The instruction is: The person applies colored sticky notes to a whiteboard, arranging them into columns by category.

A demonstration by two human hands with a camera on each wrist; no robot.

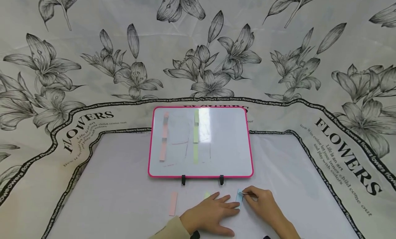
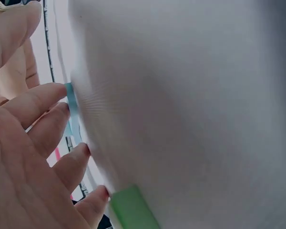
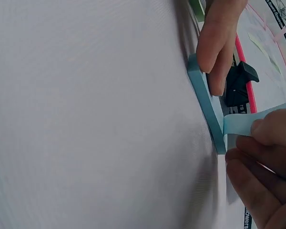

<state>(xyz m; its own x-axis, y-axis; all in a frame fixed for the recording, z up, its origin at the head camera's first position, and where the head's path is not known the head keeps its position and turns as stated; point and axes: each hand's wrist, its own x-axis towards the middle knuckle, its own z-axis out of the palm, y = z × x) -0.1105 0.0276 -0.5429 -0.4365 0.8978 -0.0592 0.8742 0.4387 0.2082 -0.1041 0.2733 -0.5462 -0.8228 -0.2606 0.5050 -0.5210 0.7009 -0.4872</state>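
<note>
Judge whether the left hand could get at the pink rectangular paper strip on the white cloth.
Likely yes: the pink strip lies uncovered beside the left hand, only white cloth between.

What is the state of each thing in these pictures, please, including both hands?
Left hand: fingers spread, touching the blue pad.
Right hand: pinching the blue top sheet.
Blue pad: on the table, top sheet partly lifted.
Blue top sheet: peeled up at one end.
Pink pad: lying untouched.
Green pad: lying, partly hidden in the head view.
Whiteboard: propped up, faintly marked.
Pink strips, green strips: stuck in columns.
</note>
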